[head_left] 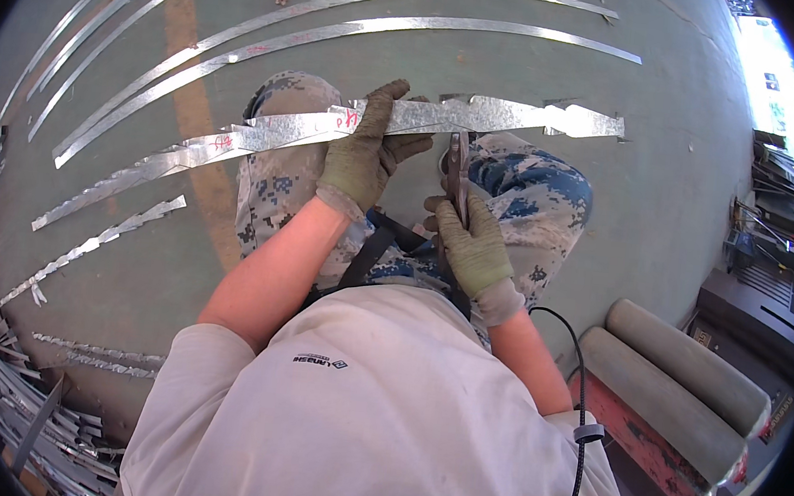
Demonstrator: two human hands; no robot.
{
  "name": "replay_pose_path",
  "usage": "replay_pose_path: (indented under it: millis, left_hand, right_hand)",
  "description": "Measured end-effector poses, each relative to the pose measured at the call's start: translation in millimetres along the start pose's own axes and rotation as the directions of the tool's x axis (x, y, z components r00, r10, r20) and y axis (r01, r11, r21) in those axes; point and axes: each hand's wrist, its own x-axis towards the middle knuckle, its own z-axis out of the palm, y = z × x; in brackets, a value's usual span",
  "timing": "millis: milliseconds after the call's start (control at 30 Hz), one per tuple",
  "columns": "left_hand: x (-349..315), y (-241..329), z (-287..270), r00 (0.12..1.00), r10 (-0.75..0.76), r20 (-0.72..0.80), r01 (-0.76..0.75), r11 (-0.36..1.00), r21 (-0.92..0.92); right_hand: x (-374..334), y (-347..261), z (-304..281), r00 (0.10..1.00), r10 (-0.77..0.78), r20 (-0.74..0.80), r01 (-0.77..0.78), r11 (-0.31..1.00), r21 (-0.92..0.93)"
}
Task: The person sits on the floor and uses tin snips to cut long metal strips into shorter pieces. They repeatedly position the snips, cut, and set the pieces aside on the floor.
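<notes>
A long galvanized sheet-metal strip (284, 132) with notched edges and red handwritten marks lies across my lap, sloping down to the left. My left hand (363, 154), in an olive work glove, is closed around its middle, with the thumb across the near face. My right hand (476, 246), gloved the same way, grips a pair of metal snips (459, 173) just below the strip. Their jaws point up at its lower edge, to the right of my left hand; whether they touch the metal I cannot tell.
Several bare metal strips (380, 26) lie on the green floor ahead and to the left. A jagged offcut (96, 243) rests at left, above a scrap pile (54, 435). Grey rollers (664, 403) stand at my right, near a dark cable (577, 466).
</notes>
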Motion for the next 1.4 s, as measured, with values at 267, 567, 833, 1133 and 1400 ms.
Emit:
replay_pose_path:
  millis: [267, 567, 833, 1133, 1400]
  left_hand:
    - [0, 0, 1, 1.000, 0.001, 0.000, -0.001, 0.999, -0.044]
    - [-2, 1, 8, 1.000, -0.006, -0.019, 0.006, 0.999, -0.035]
    - [-1, -5, 4, 1.000, 0.015, 0.020, -0.014, 0.999, -0.044]
    - [4, -12, -1, 1.000, 0.004, -0.003, -0.004, 1.000, -0.016]
    - [17, -17, -1, 0.999, -0.021, 0.031, 0.021, 1.000, -0.005]
  right_hand:
    - [3, 0, 2, 0.999, -0.003, -0.052, -0.003, 0.992, -0.124]
    - [5, 11, -1, 0.980, -0.117, -0.161, 0.048, 0.924, -0.378]
    - [-3, -5, 12, 0.990, -0.027, -0.141, -0.001, 0.981, -0.194]
    - [4, -13, 15, 0.978, 0.150, -0.145, -0.160, 0.985, -0.063]
    - [34, 6, 18, 0.940, -0.163, -0.300, -0.022, 0.849, -0.529]
